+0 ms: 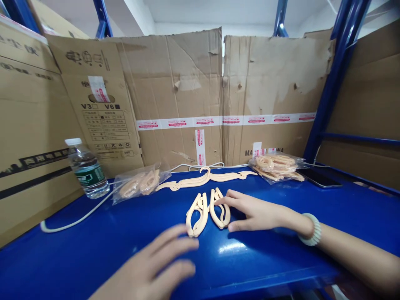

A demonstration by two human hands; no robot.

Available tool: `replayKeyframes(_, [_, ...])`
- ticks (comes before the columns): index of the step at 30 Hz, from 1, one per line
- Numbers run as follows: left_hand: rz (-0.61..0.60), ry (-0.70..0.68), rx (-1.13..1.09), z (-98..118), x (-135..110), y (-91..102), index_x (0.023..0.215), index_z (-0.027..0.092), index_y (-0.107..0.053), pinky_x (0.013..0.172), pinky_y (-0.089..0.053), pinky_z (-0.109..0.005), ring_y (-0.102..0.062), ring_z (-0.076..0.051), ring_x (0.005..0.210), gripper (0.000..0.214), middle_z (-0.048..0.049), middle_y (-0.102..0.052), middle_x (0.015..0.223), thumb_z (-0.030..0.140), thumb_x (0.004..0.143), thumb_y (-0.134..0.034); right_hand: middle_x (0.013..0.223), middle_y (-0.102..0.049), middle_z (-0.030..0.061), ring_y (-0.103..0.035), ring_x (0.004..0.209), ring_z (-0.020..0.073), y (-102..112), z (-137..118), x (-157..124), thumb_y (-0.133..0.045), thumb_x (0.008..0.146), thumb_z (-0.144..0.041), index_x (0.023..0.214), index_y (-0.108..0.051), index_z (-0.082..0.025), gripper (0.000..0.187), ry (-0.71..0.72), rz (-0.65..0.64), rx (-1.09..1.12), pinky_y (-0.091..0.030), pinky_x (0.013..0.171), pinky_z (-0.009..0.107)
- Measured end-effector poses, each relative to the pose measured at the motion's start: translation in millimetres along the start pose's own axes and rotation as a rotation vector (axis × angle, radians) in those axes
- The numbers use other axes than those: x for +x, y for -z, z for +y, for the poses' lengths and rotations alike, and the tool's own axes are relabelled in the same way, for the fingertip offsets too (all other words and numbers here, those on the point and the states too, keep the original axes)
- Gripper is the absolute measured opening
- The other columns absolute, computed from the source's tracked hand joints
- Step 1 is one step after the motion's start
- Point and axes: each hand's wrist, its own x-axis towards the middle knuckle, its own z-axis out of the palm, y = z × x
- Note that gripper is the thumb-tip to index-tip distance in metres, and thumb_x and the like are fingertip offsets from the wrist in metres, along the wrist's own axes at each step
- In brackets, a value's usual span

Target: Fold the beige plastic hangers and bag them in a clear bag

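Note:
Two cream plastic hanger pieces [208, 210] lie side by side in the middle of the blue shelf surface [93, 246]. My right hand [256, 211] lies flat to their right, fingers stretched out, fingertips touching the right piece. A pale bead bracelet [311, 229] sits on that wrist. My left hand [153, 266] hovers low in front, fingers spread and blurred, its fingertips close to the lower end of the left piece. A long unfolded cream hanger [206, 179] lies behind the two pieces.
A clear bag of cream parts [139, 182] rests at the back left, another bag [276, 166] at the back right. A water bottle [86, 168] stands far left beside a white cable [75, 221]. A dark phone [320, 179] lies right. Cardboard boxes [175, 96] wall the back and sides.

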Motion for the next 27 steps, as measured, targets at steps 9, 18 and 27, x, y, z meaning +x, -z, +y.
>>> replayKeyframes(9, [-0.187,0.049,0.060,-25.6,63.8,-7.4,0.132,0.030,-0.051,0.097,-0.049,-0.045,-0.045,-0.029,0.127,0.052,-0.0083,-0.052,0.135,0.003,0.088,-0.042,0.102,-0.044,0.0071,-0.046,0.089,0.0210,-5.2,1.2,-0.6,-0.055,0.089,-0.054,0.141,-0.045,-0.027,0.059,0.093,0.007,-0.141,-0.041,0.083,0.036])
replayKeyframes(18, [-0.222,0.047,0.182,-17.0,77.9,-3.7,0.127,0.026,-0.054,0.082,-0.051,-0.044,-0.053,-0.028,0.100,0.039,-0.0105,-0.059,0.111,0.013,0.093,-0.040,0.107,-0.049,0.0105,-0.048,0.094,0.0238,-4.2,5.2,0.5,-0.051,0.090,-0.055,0.139,-0.047,-0.024,0.058,0.053,-0.003,-0.199,-0.041,0.086,0.039])
replayKeyframes(27, [0.024,0.102,-0.033,-39.2,76.1,-0.3,0.116,0.020,-0.055,0.091,-0.047,-0.037,-0.056,-0.024,0.107,0.024,-0.0088,-0.060,0.118,0.030,0.095,-0.047,0.107,-0.052,0.0099,-0.053,0.092,0.0218,-0.8,8.7,-2.9,-0.046,0.094,-0.050,0.130,-0.052,-0.019,0.047,0.014,0.131,-0.168,-0.045,0.085,0.037])
